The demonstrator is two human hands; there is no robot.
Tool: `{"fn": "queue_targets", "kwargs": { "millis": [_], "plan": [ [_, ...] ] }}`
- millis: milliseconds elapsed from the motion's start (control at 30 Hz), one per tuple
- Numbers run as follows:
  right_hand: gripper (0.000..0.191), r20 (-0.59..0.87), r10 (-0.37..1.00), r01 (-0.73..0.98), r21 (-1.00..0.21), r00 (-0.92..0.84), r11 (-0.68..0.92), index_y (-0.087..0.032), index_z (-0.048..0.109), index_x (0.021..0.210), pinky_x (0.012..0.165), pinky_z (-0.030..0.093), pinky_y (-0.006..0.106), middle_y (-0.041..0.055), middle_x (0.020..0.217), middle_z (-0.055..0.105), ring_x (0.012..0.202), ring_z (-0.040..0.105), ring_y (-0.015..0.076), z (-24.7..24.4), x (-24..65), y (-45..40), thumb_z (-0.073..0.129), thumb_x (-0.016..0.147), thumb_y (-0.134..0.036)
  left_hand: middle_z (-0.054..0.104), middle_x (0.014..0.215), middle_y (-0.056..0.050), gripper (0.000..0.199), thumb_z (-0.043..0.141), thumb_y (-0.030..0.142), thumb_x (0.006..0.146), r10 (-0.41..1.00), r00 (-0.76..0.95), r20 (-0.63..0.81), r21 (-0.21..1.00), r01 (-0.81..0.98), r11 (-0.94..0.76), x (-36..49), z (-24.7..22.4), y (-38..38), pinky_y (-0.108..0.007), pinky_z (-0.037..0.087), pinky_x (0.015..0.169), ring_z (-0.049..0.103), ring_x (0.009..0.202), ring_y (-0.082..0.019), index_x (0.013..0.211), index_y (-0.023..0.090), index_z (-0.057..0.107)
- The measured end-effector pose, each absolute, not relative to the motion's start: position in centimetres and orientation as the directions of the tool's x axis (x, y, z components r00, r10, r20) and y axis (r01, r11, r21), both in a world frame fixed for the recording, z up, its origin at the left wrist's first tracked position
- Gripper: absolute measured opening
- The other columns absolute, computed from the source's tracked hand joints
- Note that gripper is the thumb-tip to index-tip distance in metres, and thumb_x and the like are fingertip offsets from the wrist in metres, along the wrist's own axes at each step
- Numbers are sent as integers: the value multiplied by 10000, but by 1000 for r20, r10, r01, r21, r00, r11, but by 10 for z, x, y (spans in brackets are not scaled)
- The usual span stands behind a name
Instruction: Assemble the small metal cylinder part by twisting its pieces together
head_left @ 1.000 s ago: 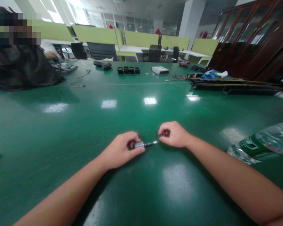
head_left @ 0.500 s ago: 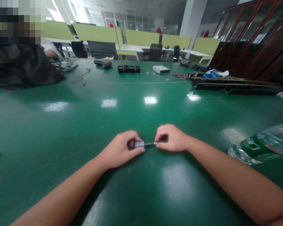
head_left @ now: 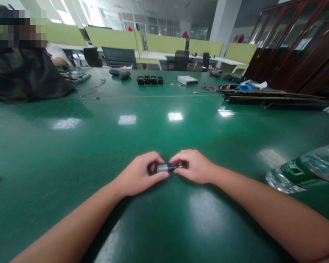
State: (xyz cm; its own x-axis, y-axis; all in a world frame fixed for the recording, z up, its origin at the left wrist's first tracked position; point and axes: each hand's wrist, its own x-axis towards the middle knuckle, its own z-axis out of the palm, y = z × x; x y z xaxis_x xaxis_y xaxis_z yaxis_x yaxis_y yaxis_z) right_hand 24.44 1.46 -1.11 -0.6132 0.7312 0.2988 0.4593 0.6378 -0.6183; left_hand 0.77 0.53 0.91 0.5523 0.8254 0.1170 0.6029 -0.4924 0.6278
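Near the middle of the green table (head_left: pixel 142 128) lies a small silver cylinder (head_left: pixel 162 168) with a thin dark shaft (head_left: pixel 180 166) pointing right; I cannot make out its exact kind. The fingers and thumb of my left hand (head_left: pixel 137 176) are closed around the cylinder, hiding its left end. My right hand (head_left: pixel 199 167) pinches the shaft close to the cylinder, its fingertips almost meeting the left ones. Part of the shaft shows through the gap in the right hand's grip.
To the right a clear plastic bottle (head_left: pixel 304 171) with a green label lies on its side. Further back are a black part (head_left: pixel 150 80), a white box (head_left: pixel 187 80), a cable (head_left: pixel 91 91) and long black strips (head_left: pixel 274 100). A dark bag (head_left: pixel 24 76) stands left, a person behind it.
My right hand has slid left along the shaft, from its outer end to beside the cylinder. The left hand has stayed put with the cylinder.
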Motion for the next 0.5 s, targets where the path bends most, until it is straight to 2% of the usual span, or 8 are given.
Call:
{"fn": "queue_targets", "kwargs": {
  "millis": [100, 200, 500],
  "plan": [
    [154, 316, 710, 457, -589, -629, 667, -185, 718, 971, 803, 471, 298, 40, 924, 735, 851, 638, 169, -10, 244, 16, 697, 819, -172, 612, 738, 2, 277, 617, 453, 883, 830, 548, 104, 636, 605, -479, 8, 11, 5, -251, 426, 613, 566, 663, -150, 912, 181, 661],
    [142, 338, 675, 436, -560, -656, 704, -186, 725, 962, 839, 465, 308, 40, 944, 742, 898, 638, 182, -9, 244, 16, 686, 826, -168, 615, 739, 1, 274, 637, 448, 866, 832, 545, 99, 636, 609, -474, 7, 11, 5, -252, 429, 614, 571, 664, -152, 911, 179, 663],
    [153, 364, 643, 430, -514, -674, 742, -180, 732, 978, 801, 454, 299, 39, 911, 736, 851, 634, 173, -13, 242, 16, 707, 836, -229, 598, 724, 11, 262, 688, 428, 823, 846, 525, 90, 629, 629, -457, 10, 7, 5, -250, 411, 603, 563, 655, -151, 882, 176, 645]
  ]
}}
